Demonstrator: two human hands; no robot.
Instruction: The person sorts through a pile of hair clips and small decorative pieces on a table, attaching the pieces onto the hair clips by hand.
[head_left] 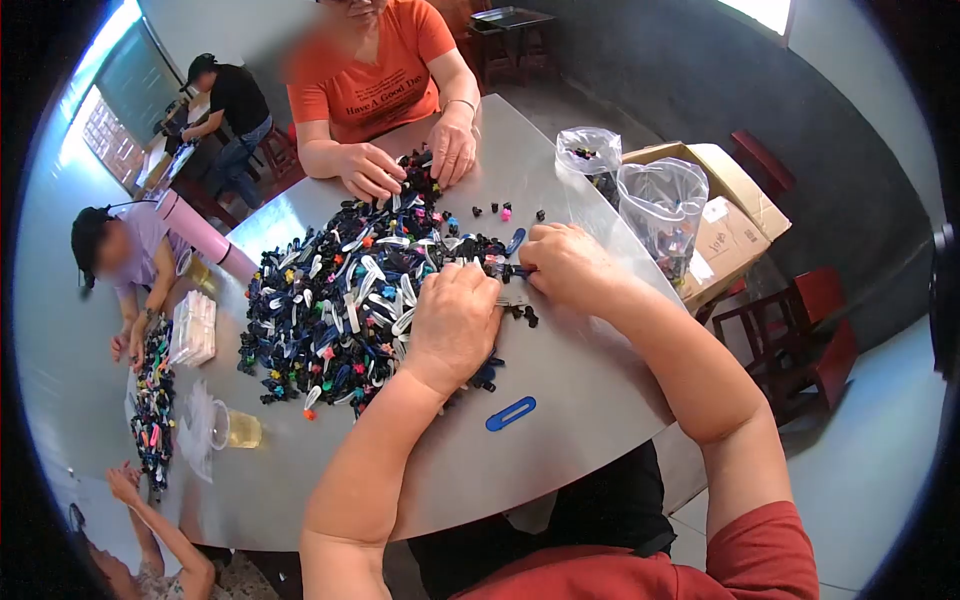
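Note:
A wide pile of small hair clips (330, 310), black, white, navy and coloured, lies on the grey metal table (560, 440). At the pile's right side my left hand (452, 325) has its fingers curled down at small clips; what they hold is hidden. Close by on the right, my right hand (568, 265) has its fingers bent together at a dark clip; the exact grip is too small to tell. Between the hands lie more dark clips and a pale flat piece. A blue oval clip (511, 414) lies alone nearer to me.
Across the table a person in orange (375, 80) handles clips. Two people sit at the left by another pile (155, 400). Plastic bags (662, 210) and a cardboard box (735, 240) stand right; a cup (240, 430) and pink bottle (200, 232) stand left.

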